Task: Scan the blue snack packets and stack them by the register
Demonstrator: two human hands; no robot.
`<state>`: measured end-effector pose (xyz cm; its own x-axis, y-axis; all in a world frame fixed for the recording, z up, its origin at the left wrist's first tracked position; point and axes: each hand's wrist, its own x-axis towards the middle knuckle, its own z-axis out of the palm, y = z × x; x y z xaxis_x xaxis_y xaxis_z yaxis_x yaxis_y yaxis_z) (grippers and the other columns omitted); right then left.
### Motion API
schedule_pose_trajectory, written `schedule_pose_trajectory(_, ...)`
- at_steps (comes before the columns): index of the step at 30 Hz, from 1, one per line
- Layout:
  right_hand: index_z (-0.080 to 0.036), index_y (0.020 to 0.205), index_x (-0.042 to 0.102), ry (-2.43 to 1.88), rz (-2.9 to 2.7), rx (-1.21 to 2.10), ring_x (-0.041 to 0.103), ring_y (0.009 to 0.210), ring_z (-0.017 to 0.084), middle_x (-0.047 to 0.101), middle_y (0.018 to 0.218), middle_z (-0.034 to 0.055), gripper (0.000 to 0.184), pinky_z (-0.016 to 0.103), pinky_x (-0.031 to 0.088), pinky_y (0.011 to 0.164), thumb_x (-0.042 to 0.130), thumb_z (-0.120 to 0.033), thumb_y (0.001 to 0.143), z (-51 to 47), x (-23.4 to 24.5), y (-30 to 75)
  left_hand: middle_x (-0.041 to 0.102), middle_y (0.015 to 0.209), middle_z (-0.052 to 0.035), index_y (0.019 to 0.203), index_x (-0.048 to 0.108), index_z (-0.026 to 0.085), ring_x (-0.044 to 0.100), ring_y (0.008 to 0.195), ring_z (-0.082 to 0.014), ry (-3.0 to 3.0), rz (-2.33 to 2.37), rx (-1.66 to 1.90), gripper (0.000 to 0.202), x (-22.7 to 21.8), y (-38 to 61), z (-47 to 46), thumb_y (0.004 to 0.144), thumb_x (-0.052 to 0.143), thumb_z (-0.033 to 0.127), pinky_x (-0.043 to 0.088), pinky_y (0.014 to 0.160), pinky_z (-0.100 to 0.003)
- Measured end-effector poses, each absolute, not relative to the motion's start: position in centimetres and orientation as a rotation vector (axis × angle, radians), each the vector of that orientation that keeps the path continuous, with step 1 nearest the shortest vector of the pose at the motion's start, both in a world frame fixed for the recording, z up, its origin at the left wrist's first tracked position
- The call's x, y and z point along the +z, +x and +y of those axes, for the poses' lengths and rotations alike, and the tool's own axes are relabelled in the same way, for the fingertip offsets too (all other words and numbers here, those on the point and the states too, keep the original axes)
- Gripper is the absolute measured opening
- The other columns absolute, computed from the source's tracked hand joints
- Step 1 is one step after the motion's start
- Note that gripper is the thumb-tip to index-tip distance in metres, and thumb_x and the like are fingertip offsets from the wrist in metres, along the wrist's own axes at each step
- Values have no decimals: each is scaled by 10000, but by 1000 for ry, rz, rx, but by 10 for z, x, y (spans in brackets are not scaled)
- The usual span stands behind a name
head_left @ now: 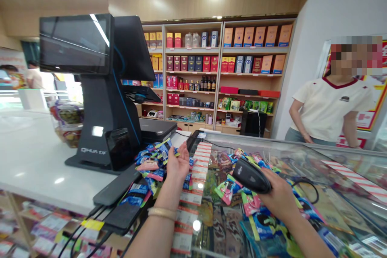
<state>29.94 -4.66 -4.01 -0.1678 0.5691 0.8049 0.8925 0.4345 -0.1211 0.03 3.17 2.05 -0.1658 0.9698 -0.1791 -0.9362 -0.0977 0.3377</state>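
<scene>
My right hand (279, 195) grips a black handheld barcode scanner (251, 175), its head pointing to the left. Under and around it, a heap of small colourful candy packets (266, 223) lies on the glass-topped counter (217, 217). My left hand (177, 163), with a pale bracelet at the wrist, is turned palm up with its fingers apart. It is right beside a second pile of similar blue, pink and green packets (148, 165). That pile lies at the foot of the black checkout terminal.
A black double-screen checkout terminal (99, 121) stands on the white counter (39, 157) at left, with black boxes and cables (115, 193) near its base. A person (332, 100) in a white shirt stands across the glass counter. Shelves of boxed goods (193, 64) line the back wall.
</scene>
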Motion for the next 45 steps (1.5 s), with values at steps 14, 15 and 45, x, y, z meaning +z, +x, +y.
schedule_pose_trajectory(14,-206,928,641,-1249,-1810,-501,657,813,218,690,917,79,259,307,517,685,512,-200,703,-48,-36,298,679,758,-49,857,591,148,637,593,-106,683,735,1475,81,1,42,23,792,634,170,518,567,-194)
schedule_pose_trajectory(15,-204,917,639,-1248,-1813,-493,653,808,216,687,904,78,249,303,514,681,512,-199,704,-49,-35,297,680,755,-47,874,607,157,641,625,-129,885,804,1448,159,-5,49,21,739,687,181,519,597,-222)
schedule_pose_trajectory(45,-210,826,615,-1226,-1799,-420,604,722,181,636,770,37,182,260,447,638,505,-179,683,-55,-22,290,697,801,-77,949,598,129,673,638,-166,647,607,1111,266,-19,76,6,924,457,353,541,577,-283)
